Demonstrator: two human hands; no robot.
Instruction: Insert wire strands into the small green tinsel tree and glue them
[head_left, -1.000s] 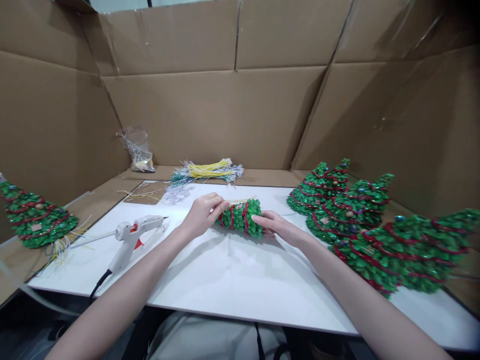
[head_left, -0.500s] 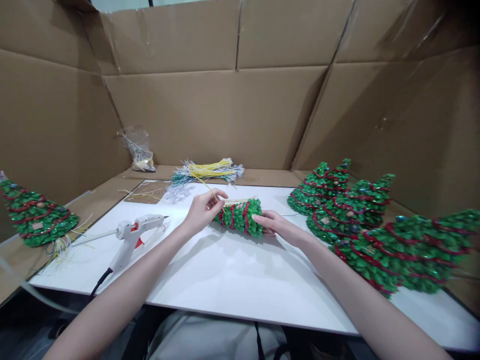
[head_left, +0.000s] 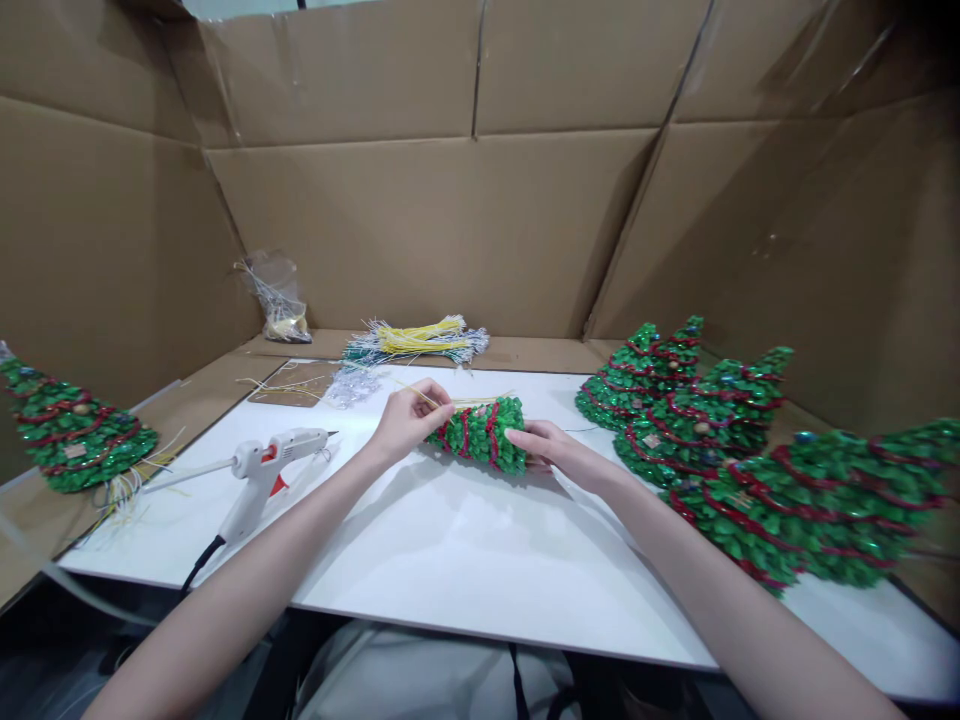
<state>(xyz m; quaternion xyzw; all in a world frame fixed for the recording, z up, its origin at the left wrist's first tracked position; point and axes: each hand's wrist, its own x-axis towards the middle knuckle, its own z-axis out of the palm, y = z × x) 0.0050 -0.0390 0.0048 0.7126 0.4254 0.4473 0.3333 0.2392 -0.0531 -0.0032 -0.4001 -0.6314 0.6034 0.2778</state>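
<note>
Tinsel tree (head_left: 480, 433) between both hands

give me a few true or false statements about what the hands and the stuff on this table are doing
1. The left hand pinches a thin yellow wire at the end of the small green tree. True.
2. The right hand holds the glue gun. False: the glue gun lies untouched on the white board, left of both hands; the right hand steadies the small green tree.
3. The small green tree stands upright. False: it lies on its side on the board.
4. Several finished trees are grouped at the right. True.
5. A bundle of yellow and green wires lies behind the hands, near the cardboard wall. True.
</note>
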